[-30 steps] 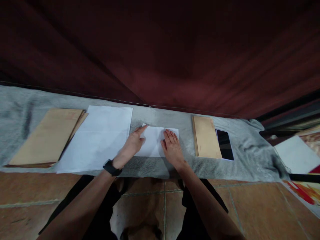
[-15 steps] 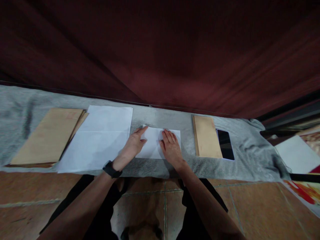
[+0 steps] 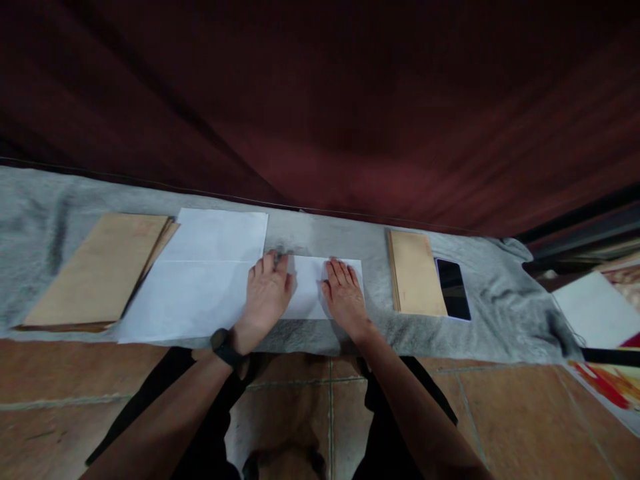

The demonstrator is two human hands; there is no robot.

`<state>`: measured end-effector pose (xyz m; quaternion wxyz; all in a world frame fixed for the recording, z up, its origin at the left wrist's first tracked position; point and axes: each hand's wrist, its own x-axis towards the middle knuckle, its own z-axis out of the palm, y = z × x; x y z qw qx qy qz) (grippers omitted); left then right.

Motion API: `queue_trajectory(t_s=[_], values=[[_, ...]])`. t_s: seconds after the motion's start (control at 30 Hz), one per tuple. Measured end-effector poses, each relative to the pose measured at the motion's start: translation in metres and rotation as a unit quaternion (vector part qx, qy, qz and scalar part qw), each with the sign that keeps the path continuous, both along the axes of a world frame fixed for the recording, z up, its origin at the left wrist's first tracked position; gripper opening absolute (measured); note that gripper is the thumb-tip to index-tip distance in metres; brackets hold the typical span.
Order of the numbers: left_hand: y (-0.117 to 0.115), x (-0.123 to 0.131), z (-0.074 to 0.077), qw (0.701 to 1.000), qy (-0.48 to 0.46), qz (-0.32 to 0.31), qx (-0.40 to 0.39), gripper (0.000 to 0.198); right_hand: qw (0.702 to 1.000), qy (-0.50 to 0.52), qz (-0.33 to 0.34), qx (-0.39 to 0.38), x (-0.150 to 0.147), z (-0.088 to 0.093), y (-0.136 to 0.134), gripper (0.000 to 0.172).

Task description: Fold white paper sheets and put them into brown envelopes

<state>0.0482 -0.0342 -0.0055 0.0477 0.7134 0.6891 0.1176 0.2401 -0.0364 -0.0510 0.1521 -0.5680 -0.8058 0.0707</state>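
At the left, a stack of large brown envelopes (image 3: 95, 273) lies on a grey cloth (image 3: 375, 333); just beside it lies large white paper (image 3: 205, 287), with a line across it; next, the left hand (image 3: 267, 290), a dark watch (image 3: 225, 347) at its wrist, lies palm down with fingers extended over the left end of a smaller white sheet (image 3: 306, 297), hiding that end; the right hand (image 3: 344, 299) rests flat and open on the sheet's right part, gripping nothing; farther right lie smaller brown envelopes (image 3: 417, 275), then a dark-screened phone (image 3: 453, 290) right beside them.
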Motion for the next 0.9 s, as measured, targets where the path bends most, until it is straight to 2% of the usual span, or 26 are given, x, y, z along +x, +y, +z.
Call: queue_trajectory(t_s=[0.13,0.23,0.33,0.43,0.7,0.9], values=[[-0.003,0.028,-0.018,0.991,-0.043,-0.124,0.022,0.052,1.000,-0.007,0.006,-0.003,0.001,0.001,-0.001,0.054],[-0.005,0.046,-0.035,0.986,-0.051,-0.160,0.021,0.059,1.000,-0.013,0.017,-0.002,0.003,0.001,-0.003,0.055],[-0.008,0.051,-0.046,0.985,-0.040,-0.167,0.030,0.065,1.000,-0.018,0.020,0.003,0.005,0.000,-0.004,0.054],[-0.009,0.048,-0.049,0.984,-0.026,-0.171,0.043,0.068,1.000,-0.018,0.011,0.006,0.007,-0.003,-0.004,0.054],[-0.009,0.043,-0.051,0.987,-0.022,-0.153,0.052,0.065,0.999,-0.013,-0.026,0.014,0.020,-0.008,-0.004,0.056],[-0.010,0.039,-0.047,0.991,-0.017,-0.125,0.040,0.061,0.999,-0.017,-0.034,0.027,0.031,-0.006,-0.004,0.057]])
